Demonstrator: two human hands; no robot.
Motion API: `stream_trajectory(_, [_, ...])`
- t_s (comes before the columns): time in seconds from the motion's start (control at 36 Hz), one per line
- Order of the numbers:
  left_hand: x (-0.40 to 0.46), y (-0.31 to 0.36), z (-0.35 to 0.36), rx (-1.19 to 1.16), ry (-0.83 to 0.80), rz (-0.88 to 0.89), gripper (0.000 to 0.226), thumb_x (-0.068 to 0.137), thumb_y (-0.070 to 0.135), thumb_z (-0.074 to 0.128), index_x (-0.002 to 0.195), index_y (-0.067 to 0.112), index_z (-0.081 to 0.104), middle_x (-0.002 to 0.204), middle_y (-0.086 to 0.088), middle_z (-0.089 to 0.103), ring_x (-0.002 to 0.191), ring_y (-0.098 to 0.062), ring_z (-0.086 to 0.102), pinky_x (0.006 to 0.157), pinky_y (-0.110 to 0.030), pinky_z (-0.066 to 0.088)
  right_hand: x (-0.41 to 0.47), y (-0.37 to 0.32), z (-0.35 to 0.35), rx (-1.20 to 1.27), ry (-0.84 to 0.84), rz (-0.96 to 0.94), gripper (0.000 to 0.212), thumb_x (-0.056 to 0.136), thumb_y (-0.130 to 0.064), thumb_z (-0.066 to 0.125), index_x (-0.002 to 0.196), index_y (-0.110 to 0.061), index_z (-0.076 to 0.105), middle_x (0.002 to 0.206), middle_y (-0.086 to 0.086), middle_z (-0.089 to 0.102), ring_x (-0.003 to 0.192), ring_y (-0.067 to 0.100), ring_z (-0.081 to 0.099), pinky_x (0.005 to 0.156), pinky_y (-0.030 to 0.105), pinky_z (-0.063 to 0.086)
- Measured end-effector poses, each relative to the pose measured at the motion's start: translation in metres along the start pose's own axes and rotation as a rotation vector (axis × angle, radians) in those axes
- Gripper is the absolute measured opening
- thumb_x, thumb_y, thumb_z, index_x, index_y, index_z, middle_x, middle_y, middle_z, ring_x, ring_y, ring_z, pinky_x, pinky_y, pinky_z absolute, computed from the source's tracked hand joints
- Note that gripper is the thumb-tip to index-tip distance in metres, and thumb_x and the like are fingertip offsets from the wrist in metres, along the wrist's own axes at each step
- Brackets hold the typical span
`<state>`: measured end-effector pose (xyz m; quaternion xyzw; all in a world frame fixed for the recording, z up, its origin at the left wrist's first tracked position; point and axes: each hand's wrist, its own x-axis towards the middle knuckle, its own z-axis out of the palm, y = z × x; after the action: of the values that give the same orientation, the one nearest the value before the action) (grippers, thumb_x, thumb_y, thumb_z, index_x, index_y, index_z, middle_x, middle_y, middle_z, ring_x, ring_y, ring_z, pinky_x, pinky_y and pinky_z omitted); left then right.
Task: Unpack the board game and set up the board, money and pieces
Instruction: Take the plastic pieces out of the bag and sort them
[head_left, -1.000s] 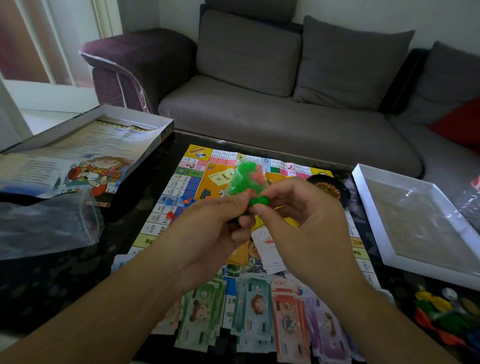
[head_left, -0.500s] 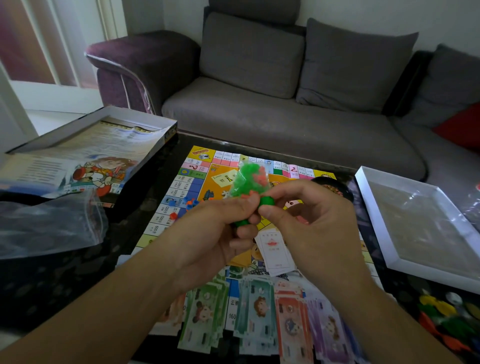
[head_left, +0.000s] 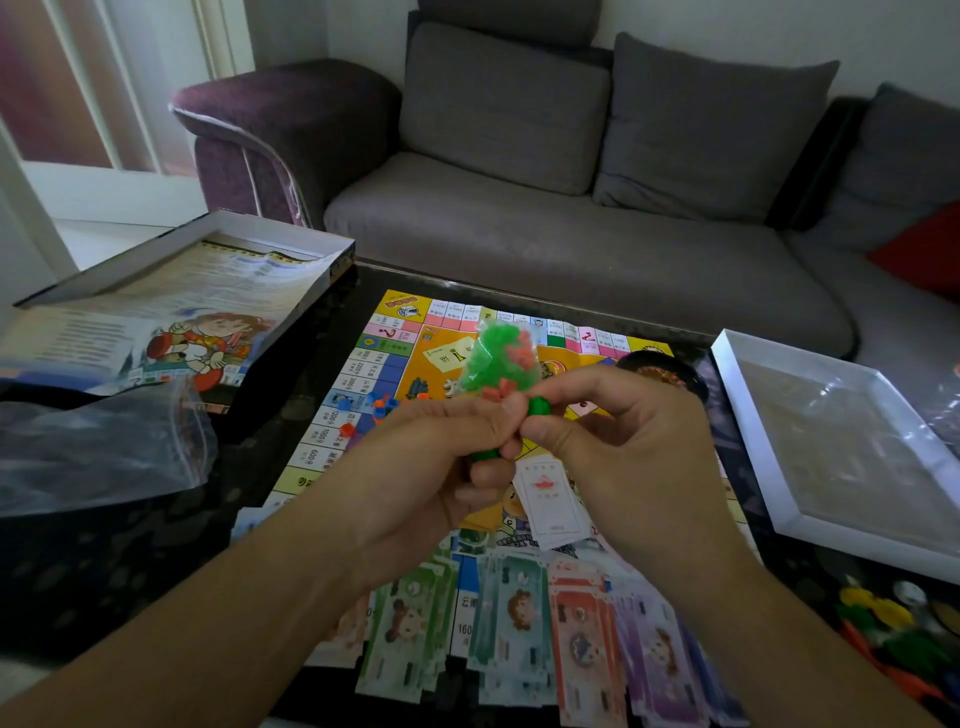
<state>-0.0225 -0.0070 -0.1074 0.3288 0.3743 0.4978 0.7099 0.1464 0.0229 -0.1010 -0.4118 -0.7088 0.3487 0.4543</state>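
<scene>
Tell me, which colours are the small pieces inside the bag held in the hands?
Mostly green, with some orange-red ones, in the small clear bag; the head view shows it.

Dark glossy coffee table (head_left: 130, 561), carrying a colourful square game board (head_left: 384, 364) at centre. Left: open cardboard box lid (head_left: 291, 244), crumpled clear plastic bag (head_left: 98, 447). Right: white shallow box tray (head_left: 753, 431). Near edge: fanned paper banknotes (head_left: 514, 634).
</scene>
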Motion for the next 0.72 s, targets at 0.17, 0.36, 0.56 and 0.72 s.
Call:
stream_trajectory(0.17, [0.006,0.005,0.006,-0.065,0.025,-0.048,0.025,0.090,0.024,0.065,0.098,0.000,0.066,0.077,-0.008,0.058,0.060,-0.015,0.052,0.054,-0.026,0.043,0.002,0.001,-0.001,-0.087,0.000,0.001,0.013,0.090,-0.011,0.078,0.094,-0.024,0.077,0.096,-0.008,0.074,0.097,0.014,0.071,0.081,0.044,0.060])
stream_trajectory(0.36, [0.001,0.011,-0.005,-0.036,0.045,0.087,0.033,0.096,-0.011,0.051,0.122,-0.002,0.070,0.109,-0.019,0.076,0.097,-0.025,0.076,0.081,-0.028,0.062,0.002,-0.005,-0.006,0.006,0.022,0.049,0.012,0.094,-0.010,0.073,0.095,-0.022,0.072,0.088,-0.012,0.074,0.082,0.007,0.069,0.069,0.026,0.058])
stream_trajectory(0.56, [-0.001,0.013,-0.008,0.082,0.121,0.171,0.034,0.094,-0.005,0.059,0.122,0.010,0.071,0.118,-0.007,0.077,0.111,-0.022,0.074,0.085,-0.031,0.060,0.001,-0.005,-0.004,0.125,0.024,0.114,0.009,0.094,-0.006,0.073,0.097,-0.015,0.073,0.087,0.002,0.074,0.073,0.015,0.069,0.059,0.027,0.058])
stream_trajectory(0.72, [-0.001,0.010,-0.004,0.077,0.110,0.281,0.035,0.084,0.001,0.068,0.116,0.012,0.076,0.116,-0.006,0.078,0.109,-0.016,0.074,0.085,-0.021,0.059,-0.001,-0.005,0.001,0.282,0.042,0.177,0.015,0.094,0.002,0.070,0.106,-0.007,0.073,0.082,0.009,0.077,0.068,0.018,0.072,0.063,0.025,0.059])
